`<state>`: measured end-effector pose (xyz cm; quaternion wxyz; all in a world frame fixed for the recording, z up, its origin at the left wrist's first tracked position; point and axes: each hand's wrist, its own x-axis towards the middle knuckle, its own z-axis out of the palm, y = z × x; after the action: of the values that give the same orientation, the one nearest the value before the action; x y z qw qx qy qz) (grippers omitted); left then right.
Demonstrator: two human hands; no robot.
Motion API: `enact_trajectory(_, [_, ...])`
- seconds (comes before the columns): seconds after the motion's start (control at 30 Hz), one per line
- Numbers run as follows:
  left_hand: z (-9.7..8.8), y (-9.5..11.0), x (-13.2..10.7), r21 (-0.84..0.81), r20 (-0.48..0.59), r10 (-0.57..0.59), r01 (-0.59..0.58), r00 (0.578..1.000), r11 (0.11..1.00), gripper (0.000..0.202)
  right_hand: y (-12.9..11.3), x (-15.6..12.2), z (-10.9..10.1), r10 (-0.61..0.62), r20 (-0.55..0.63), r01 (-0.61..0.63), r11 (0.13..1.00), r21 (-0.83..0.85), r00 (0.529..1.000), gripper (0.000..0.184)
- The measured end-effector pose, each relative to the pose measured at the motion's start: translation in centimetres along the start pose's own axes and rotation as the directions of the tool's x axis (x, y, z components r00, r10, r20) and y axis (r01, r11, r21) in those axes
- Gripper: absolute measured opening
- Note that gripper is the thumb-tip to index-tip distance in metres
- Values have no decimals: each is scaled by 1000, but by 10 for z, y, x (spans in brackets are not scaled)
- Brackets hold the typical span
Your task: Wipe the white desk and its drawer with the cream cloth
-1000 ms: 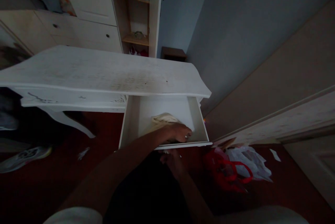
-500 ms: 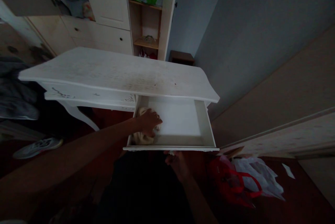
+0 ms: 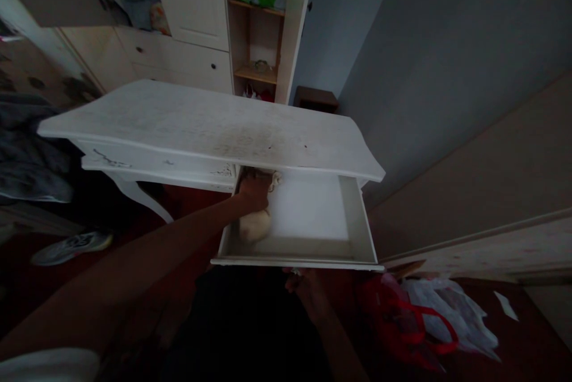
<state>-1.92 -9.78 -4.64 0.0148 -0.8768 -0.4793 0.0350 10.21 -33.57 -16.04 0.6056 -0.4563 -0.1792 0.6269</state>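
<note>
A pale beige cloth lies bunched along the left side of a pulled-out white drawer. My left hand reaches into the drawer's back left corner, closed on the cloth, part of which sticks out past the fingers. Below the drawer front, my right hand has its fingers curled around a small light-coloured knob. The drawer belongs to a white desk with dark smudges on its top.
White cabinets with open shelves stand behind the desk. On the floor to the right are a red bag and a white plastic bag. A shoe shows at the left, and a grey wall runs along the right.
My left hand has moved deeper into the drawer, from the middle of its left side to the back left corner, carrying part of the cloth along. My right hand stays at the knob.
</note>
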Motion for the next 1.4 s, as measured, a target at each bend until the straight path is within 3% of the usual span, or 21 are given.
enact_trajectory(0.2, [-2,1,20,-37,37,-88,89,995,995,51,-1,0,3,29,-38,-29,1000,-6,999,40])
enact_trajectory(0.4, [-11,-1,24,-106,70,77,-70,995,992,45,1,-1,2,7,-14,-8,1000,-16,1000,39])
enact_trajectory(0.53, [-48,-2,23,-335,86,150,-113,985,936,36,1,-1,2,13,-11,-13,1000,-24,1000,41])
enact_trajectory(0.63, [-87,-10,23,-606,54,198,-125,979,786,27,0,-2,3,20,-13,-20,999,-32,1000,42])
enact_trajectory(0.73, [-124,-28,33,-783,-141,67,-152,988,604,28,-1,-2,4,35,-27,-36,999,-27,999,42])
enact_trajectory(0.8, [-143,-41,45,-793,-338,-153,-194,928,578,29,-1,-2,3,42,-33,-43,999,-21,999,42])
enact_trajectory(0.83, [-151,-48,52,-765,-444,-274,-201,853,612,29,0,-2,3,43,-38,-44,999,-19,998,41])
enact_trajectory(0.9, [-159,-58,63,-697,-600,-466,-139,650,704,31,1,-2,2,44,-48,-45,999,-17,998,41])
enact_trajectory(0.93, [-159,-62,67,-657,-650,-507,-83,566,749,35,2,-2,2,46,-50,-47,999,-16,998,41])
enact_trajectory(0.97, [-156,-65,70,-614,-685,-511,-33,520,789,39,2,-2,1,48,-47,-49,999,-16,998,42])
enact_trajectory(1.0, [-151,-66,72,-562,-707,-482,4,517,827,43,3,-2,1,48,-41,-48,999,-16,998,42])
enact_trajectory(1.03, [-143,-67,73,-501,-712,-428,25,557,865,47,3,-1,1,45,-34,-46,999,-20,998,42])
enact_trajectory(1.1, [-123,-68,76,-357,-633,-253,15,732,934,53,2,-1,1,37,-24,-38,999,-29,999,42])
enact_trajectory(1.17, [-103,-68,78,-213,-442,-34,-68,896,975,57,1,-2,2,39,-16,-40,999,-23,999,42])
enact_trajectory(1.2, [-95,-68,80,-160,-374,54,-122,926,980,59,-1,-2,2,44,-11,-44,999,-15,999,42])
enact_trajectory(1.27, [-85,-69,82,-118,-324,153,-200,934,973,64,-4,-4,3,56,0,-56,998,3,998,42])
enact_trajectory(1.4, [-80,-86,82,-206,-348,133,-214,928,955,77,-6,-6,5,63,12,-63,998,23,998,40])
